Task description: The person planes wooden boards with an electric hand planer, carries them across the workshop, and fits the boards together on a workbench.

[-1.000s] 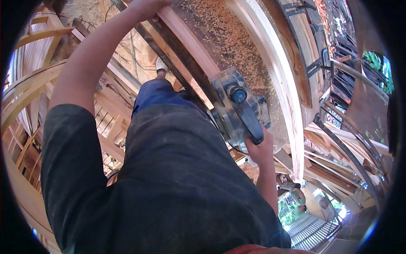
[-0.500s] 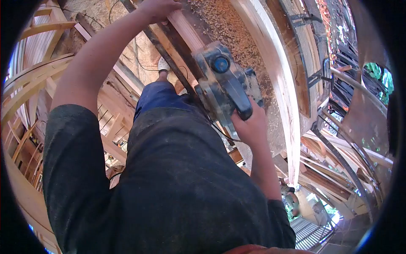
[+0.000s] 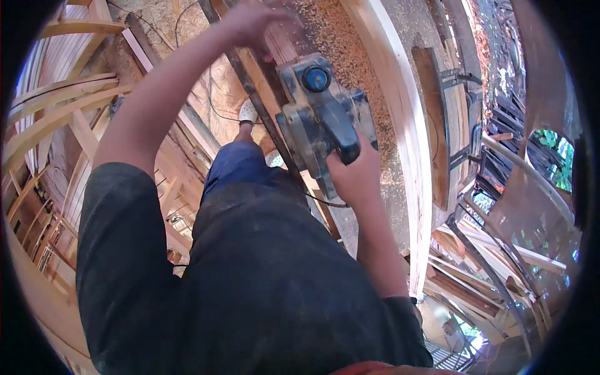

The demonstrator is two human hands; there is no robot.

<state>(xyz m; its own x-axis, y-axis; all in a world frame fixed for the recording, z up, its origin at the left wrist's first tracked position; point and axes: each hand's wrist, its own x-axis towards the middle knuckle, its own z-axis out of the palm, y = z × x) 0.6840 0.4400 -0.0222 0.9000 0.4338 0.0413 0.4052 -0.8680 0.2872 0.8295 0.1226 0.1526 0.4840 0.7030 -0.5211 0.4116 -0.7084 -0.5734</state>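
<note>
My right hand is wrapped round the black rear handle of an electric planer, a dusty grey machine with a blue-capped front knob. The planer sits on a narrow strip of wood, which runs out from beneath its front end. Just ahead of the machine, my left hand is over the strip, its fingers smeared by motion. Whether they touch the wood cannot be made out. A dark power cord loops from the back of the planer near my body.
Wood shavings cover the bench beside the strip. A long, pale curved timber lies to the right, with metal clamps beyond it. Curved wooden frames stand at left. A cord trails across the dusty floor by my foot.
My left hand has come away from its spot farther up the strip, nearer the planer, and is now blurred. My right hand keeps its hold. The whole view has shifted slightly.
</note>
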